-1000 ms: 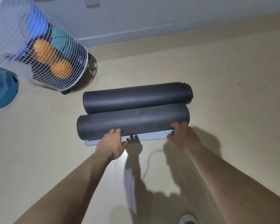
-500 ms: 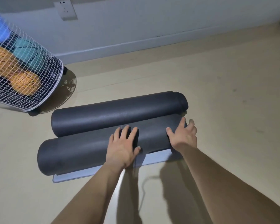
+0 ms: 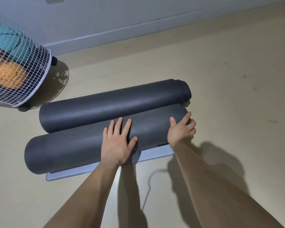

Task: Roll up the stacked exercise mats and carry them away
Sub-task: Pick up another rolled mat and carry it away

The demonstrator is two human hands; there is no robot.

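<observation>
Two dark grey rolled mats lie side by side on the beige floor. The far roll (image 3: 115, 104) touches the near roll (image 3: 67, 148). A strip of pale blue mat (image 3: 156, 155) still lies flat under the near roll's front edge. My left hand (image 3: 118, 145) rests flat on top of the near roll near its middle, fingers spread. My right hand (image 3: 181, 130) wraps around the near roll's right end, thumb on top and fingers curled over the end.
A white wire-mesh basket (image 3: 21, 76) on small black wheels stands at the left, holding orange and teal balls. A white wall with a skirting board (image 3: 122, 33) runs along the back. Bare floor (image 3: 237, 96) stretches to the right and in front.
The view has closed in on the rolls. My left hand slid further up onto the near roll, and my right hand went from flat on the roll to curling around its right end.
</observation>
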